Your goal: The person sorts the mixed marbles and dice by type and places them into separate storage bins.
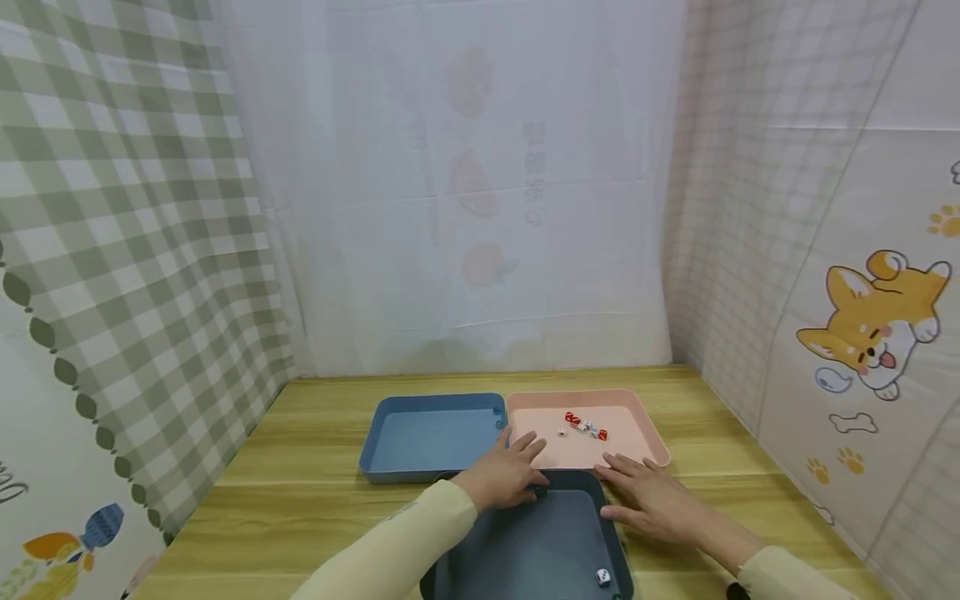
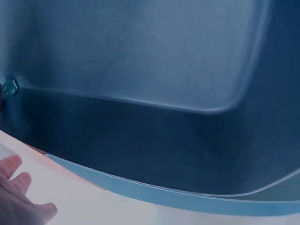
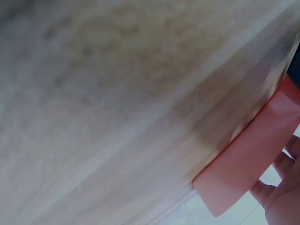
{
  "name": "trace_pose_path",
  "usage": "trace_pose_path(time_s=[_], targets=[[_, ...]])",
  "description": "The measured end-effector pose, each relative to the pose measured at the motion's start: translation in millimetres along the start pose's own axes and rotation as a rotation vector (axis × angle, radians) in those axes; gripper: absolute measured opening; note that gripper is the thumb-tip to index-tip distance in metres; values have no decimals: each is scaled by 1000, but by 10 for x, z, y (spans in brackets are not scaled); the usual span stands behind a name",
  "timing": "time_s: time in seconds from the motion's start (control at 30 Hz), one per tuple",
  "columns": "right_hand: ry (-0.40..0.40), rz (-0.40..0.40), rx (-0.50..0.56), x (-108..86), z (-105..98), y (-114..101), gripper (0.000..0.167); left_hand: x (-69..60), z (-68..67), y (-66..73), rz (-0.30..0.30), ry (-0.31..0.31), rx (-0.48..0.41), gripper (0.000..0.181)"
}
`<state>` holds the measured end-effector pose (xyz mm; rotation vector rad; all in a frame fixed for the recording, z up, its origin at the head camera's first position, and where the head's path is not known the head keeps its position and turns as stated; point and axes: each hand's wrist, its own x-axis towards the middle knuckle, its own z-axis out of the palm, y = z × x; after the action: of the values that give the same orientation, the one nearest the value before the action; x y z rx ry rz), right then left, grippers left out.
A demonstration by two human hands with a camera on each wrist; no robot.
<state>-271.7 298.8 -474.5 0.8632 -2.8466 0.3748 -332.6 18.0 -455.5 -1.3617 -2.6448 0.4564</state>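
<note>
My left hand is over the far edge of the dark blue-grey tray, fingers spread toward the pink tray. A small teal piece lies inside the dark tray beside that hand; whether a finger touches it is unclear. My right hand lies with extended fingers at the dark tray's right rim, its fingertips by the pink tray's near edge. A white die sits near the dark tray's right wall. Several red dice and white dice lie in the pink tray.
A blue tray stands left of the pink one, with a few small blue pieces in its far right corner. All the trays are on a wood-grain table. Cloth curtains enclose the back and sides.
</note>
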Motion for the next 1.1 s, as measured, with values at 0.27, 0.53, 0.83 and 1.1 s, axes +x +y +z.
trace_pose_path(time_s=[0.27,0.53,0.83,1.1], targets=[[-12,18,4,8,8,12,67,118,-17,67,12,13,111,22],[-18,20,14,9,13,12,67,125,53,63,-10,-13,24,20],[-9,15,8,14,-5,1,67,109,90,-5,24,-14,35,20],[-18,12,17,12,1,12,68,38,78,-120,16,72,-102,14]])
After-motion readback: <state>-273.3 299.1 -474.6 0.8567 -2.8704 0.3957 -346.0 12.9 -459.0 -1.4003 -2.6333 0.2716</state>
